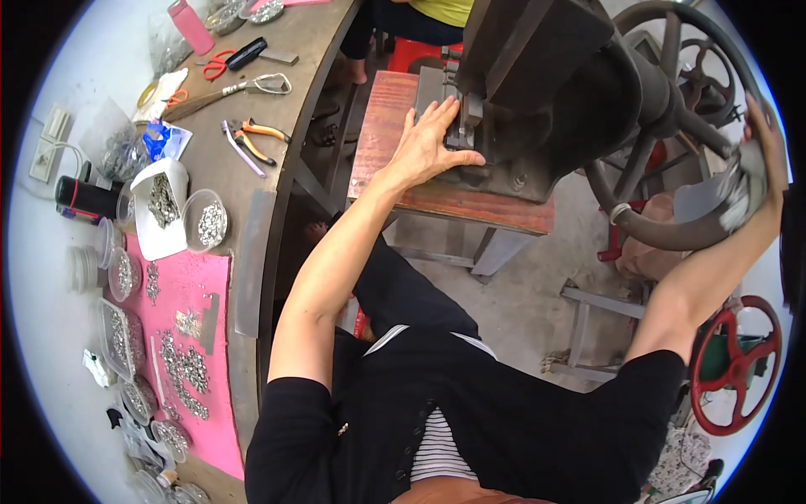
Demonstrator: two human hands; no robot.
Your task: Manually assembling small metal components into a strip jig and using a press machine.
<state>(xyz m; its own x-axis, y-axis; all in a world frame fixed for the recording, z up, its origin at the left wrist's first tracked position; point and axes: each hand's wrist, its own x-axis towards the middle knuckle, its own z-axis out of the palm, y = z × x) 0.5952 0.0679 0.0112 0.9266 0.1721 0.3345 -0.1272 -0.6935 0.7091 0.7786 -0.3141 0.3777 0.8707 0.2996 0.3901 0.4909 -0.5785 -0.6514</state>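
While the left hand (432, 143) is laid flat with fingers spread narrowly on the die area of a dark hand press (537, 76), the right hand (760, 160) is closed around the rim of the large handwheel (672, 227), far out to the person's right. Whether a small workpiece is pinned under the left fingertips cannot be told (the spot is shadowed by the press body). The press stands on a small reddish wooden stand (453, 197), directly ahead of the left hand and well apart from the right. The wheel's rim curves from beside the right hand back toward the press, its axle running roughly across the view, so the right hand is the nearer one to the wheel and the left the nearer one to the die. Further to the left of the left hand, a bench (252, 244) is seen carrying a pink mat (214, 353), small metal parts in clear cups (206, 223), and orange-handled pliers (256, 139).
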